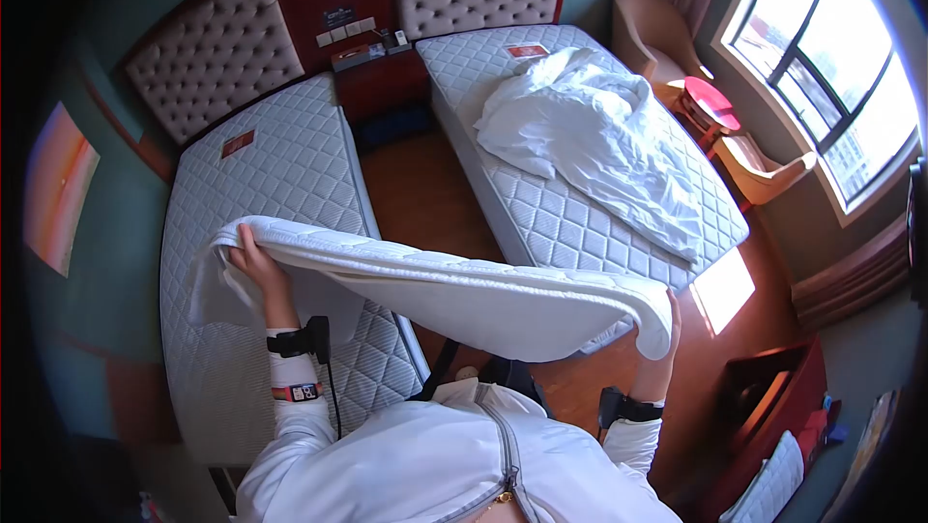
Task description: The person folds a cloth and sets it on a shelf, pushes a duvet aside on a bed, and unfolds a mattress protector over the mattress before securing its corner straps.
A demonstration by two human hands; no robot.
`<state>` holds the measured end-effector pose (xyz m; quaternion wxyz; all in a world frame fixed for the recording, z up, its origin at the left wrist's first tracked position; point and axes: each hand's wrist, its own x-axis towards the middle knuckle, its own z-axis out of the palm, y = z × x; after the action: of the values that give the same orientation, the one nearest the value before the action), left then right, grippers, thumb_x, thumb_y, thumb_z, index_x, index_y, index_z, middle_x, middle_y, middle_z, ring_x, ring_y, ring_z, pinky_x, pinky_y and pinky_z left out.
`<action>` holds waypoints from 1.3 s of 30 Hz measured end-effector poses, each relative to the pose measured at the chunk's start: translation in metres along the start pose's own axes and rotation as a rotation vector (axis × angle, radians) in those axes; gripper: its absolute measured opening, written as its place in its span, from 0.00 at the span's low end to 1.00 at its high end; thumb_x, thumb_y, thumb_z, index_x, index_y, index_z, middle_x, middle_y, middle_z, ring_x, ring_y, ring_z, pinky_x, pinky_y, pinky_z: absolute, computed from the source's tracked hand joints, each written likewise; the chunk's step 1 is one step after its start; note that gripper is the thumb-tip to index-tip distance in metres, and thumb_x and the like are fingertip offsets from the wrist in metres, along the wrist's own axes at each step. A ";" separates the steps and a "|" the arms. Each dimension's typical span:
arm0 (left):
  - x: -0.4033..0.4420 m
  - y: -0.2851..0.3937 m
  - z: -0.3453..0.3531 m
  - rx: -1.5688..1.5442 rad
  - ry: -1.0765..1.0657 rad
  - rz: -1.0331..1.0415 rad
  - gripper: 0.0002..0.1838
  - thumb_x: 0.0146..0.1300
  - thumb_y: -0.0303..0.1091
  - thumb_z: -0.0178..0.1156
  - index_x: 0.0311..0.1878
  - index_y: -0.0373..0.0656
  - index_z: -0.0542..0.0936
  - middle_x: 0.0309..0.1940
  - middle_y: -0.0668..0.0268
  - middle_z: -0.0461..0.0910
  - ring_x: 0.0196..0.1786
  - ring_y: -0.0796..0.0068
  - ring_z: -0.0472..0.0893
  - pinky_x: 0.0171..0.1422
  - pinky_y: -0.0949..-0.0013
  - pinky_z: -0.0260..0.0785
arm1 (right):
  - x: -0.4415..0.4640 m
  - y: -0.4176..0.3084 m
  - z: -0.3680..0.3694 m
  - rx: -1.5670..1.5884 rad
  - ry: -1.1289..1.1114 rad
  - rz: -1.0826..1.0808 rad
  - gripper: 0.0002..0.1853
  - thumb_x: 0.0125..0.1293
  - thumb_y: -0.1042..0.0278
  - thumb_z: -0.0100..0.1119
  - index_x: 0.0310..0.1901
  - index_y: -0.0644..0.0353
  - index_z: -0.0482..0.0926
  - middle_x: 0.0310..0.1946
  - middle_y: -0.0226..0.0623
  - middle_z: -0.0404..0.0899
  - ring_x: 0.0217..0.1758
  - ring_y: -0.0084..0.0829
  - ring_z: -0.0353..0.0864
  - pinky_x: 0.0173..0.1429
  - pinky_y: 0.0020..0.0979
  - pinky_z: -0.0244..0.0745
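A folded white mattress pad (464,286) with a quilted edge stretches across in front of me, held up between both hands. My left hand (253,260) grips its left end, above the bare left mattress (261,189). At the pad's right end, my right hand (667,325) is closed around the edge; most of its fingers are hidden behind the cloth. The middle of the pad sags a little, and its left end drapes down over the left mattress.
A crumpled white duvet (599,127) lies on the right mattress (541,214). Between the beds stand a nightstand (387,78) and a strip of wooden floor (416,199). Armchairs (652,35) and a round red table (710,102) are by the window; a dark red cabinet (764,407) is at right.
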<state>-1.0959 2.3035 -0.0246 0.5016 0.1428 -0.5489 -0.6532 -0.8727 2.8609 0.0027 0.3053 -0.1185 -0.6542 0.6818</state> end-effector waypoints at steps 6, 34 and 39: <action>0.029 -0.030 -0.011 0.066 0.158 -0.025 0.15 0.69 0.41 0.56 0.44 0.35 0.77 0.43 0.62 0.77 0.45 0.73 0.74 0.53 0.67 0.66 | 0.142 0.066 0.090 0.098 -0.227 -0.059 0.28 0.65 0.81 0.53 0.67 0.63 0.63 0.59 0.42 0.70 0.60 0.31 0.73 0.65 0.31 0.68; 0.104 0.010 -0.168 0.347 1.252 0.375 0.12 0.66 0.37 0.60 0.39 0.36 0.73 0.37 0.61 0.77 0.41 0.71 0.78 0.45 0.67 0.71 | 0.293 0.211 0.851 0.821 -1.615 1.066 0.20 0.72 0.59 0.44 0.54 0.67 0.74 0.47 0.46 0.82 0.47 0.40 0.83 0.54 0.38 0.79; 0.128 0.084 -0.125 0.456 1.198 0.718 0.11 0.67 0.35 0.58 0.45 0.40 0.71 0.40 0.62 0.77 0.42 0.72 0.78 0.49 0.68 0.71 | 0.285 0.175 0.916 0.821 -1.659 1.035 0.23 0.71 0.54 0.45 0.53 0.68 0.74 0.46 0.47 0.82 0.46 0.40 0.83 0.54 0.38 0.79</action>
<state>-1.0201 2.1366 0.0500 0.8564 0.3878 -0.3158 -0.1281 -1.6564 2.2800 0.0080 -0.5474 0.2320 -0.2474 0.7650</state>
